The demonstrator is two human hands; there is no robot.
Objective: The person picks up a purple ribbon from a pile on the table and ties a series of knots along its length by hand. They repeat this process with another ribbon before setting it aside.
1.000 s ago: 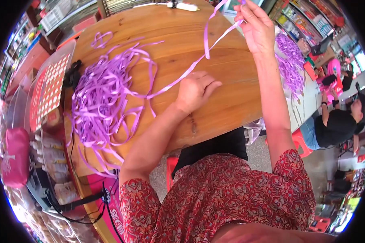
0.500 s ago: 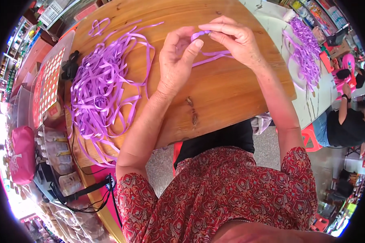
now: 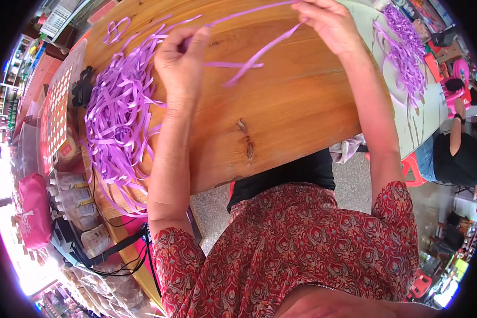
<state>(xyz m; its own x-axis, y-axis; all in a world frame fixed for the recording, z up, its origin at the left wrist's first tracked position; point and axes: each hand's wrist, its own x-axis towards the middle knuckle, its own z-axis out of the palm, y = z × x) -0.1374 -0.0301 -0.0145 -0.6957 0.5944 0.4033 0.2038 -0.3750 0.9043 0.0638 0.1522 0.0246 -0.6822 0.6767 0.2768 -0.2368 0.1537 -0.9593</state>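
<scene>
A narrow purple ribbon [image 3: 249, 11] stretches between my two hands above the wooden table [image 3: 291, 100]. My left hand [image 3: 183, 63] is closed on one part of it, beside a big tangled heap of purple ribbons [image 3: 119, 114]. Farther right and higher, my right hand [image 3: 328, 24] pinches the ribbon between thumb and fingers. From the right hand a loose tail dangles down and left, its tip blurred by motion. Another short stretch of ribbon runs to the right from below my left hand.
On the white table [image 3: 416, 124] to the right lies a second bunch of purple ribbons [image 3: 405, 58]. A black clip-like object [image 3: 82, 87] sits at the wooden table's left edge, near a dotted box [image 3: 60, 119]. Another person [image 3: 456, 153] is at the far right.
My hands, close together before, have spread apart: the left moved left toward the heap, the right moved up and right. The ribbon is now drawn out between them, with a tail hanging free.
</scene>
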